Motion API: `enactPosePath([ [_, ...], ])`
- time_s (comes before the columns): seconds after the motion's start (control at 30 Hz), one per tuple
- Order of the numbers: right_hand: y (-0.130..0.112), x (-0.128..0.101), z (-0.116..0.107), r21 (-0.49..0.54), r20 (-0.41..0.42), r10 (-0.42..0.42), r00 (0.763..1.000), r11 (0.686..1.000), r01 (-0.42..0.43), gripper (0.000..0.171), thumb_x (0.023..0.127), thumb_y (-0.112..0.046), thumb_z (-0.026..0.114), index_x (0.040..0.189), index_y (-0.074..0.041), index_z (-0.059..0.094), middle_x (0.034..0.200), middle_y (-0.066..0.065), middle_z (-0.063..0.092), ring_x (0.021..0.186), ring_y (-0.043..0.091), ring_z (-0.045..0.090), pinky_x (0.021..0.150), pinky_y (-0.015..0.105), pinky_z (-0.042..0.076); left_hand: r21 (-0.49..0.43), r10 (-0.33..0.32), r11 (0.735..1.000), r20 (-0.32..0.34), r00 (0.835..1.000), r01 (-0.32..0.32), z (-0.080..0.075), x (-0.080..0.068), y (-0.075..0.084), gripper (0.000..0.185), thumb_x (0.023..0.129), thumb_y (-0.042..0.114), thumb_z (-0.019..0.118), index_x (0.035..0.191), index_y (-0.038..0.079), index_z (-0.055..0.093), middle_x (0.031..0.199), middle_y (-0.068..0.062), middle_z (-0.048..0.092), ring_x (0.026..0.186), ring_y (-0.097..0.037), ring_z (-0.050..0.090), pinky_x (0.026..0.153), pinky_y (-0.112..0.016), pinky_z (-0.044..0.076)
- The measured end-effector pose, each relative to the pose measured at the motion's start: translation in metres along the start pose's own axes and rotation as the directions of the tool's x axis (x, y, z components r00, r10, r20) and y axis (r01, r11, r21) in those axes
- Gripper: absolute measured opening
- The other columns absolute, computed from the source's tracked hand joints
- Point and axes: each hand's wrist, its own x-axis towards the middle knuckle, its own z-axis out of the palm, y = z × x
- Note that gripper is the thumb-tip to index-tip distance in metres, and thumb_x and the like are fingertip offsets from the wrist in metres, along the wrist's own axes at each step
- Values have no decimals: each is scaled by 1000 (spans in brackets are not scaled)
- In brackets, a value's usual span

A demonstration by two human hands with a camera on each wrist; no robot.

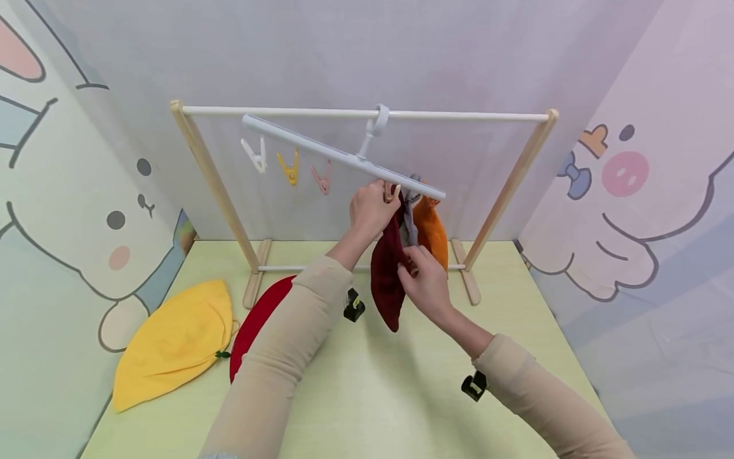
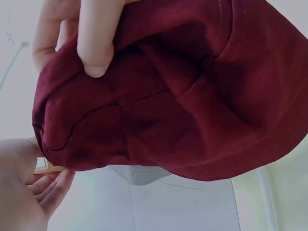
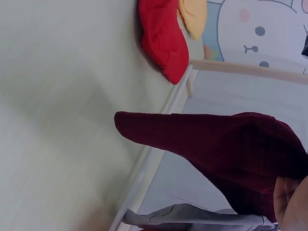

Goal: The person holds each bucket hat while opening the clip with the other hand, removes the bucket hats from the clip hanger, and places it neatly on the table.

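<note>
Our left hand [image 1: 373, 210] is raised to the underside of the tilted clip hanger bar [image 1: 344, 156], fingers curled around the top edge of a dark red cloth cap [image 1: 387, 274] and the beige clip [image 1: 393, 191] there; in the left wrist view a thumb and a fingertip [image 2: 96, 53] press into the cap's [image 2: 168, 96] fabric. Our right hand [image 1: 427, 284] is lower down and pinches the side of the same cap, fingers closed on the cloth; only its edge [image 3: 291, 207] shows in the right wrist view, beside the maroon fabric [image 3: 226, 144]. The cap hangs from the bar's lower right end, above the table, with its pointed end dangling downward.

Just behind it hang a grey cloth piece [image 1: 410, 220] and an orange cap [image 1: 431, 233], touching one another. Further up the bar three free clips dangle: a white clip [image 1: 255, 155], a yellow clip [image 1: 290, 168] and a pink clip [image 1: 323, 178]. The hanger's hook [image 1: 378, 121] is looped over the white rail [image 1: 470, 115] of a wooden-legged rack [image 1: 212, 172] standing on the pale green table [image 1: 373, 382].

On the table to the left lie a yellow cap [image 1: 174, 341] and, partly hidden by our left sleeve [image 1: 275, 370], a bright red cap [image 1: 255, 322]. Cartoon animal panels [image 1: 69, 210] enclose the sides.
</note>
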Motion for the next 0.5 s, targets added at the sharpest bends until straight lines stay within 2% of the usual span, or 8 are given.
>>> enactPosePath([
  [0.2, -2, -1, 2, 11, 3, -4, 1000, 1000, 4, 17, 80, -3, 64, 96, -6, 62, 83, 6, 58, 69, 15, 56, 57, 27, 50, -12, -6, 1000, 19, 1000, 6, -3, -1, -3, 28, 89, 37, 52, 75, 13, 51, 63, 1, 53, 57, -16, 52, 50, -26, 36],
  [0.5, -6, -5, 7, 9, 26, -15, 1000, 1000, 14, 16, 80, -3, 64, 95, -6, 62, 85, 5, 58, 69, 14, 56, 59, 26, 51, -36, -44, 998, 56, 997, 46, -7, -3, -3, 23, 85, 34, 55, 75, 15, 46, 61, 0, 48, 54, -17, 48, 47, -26, 33],
])
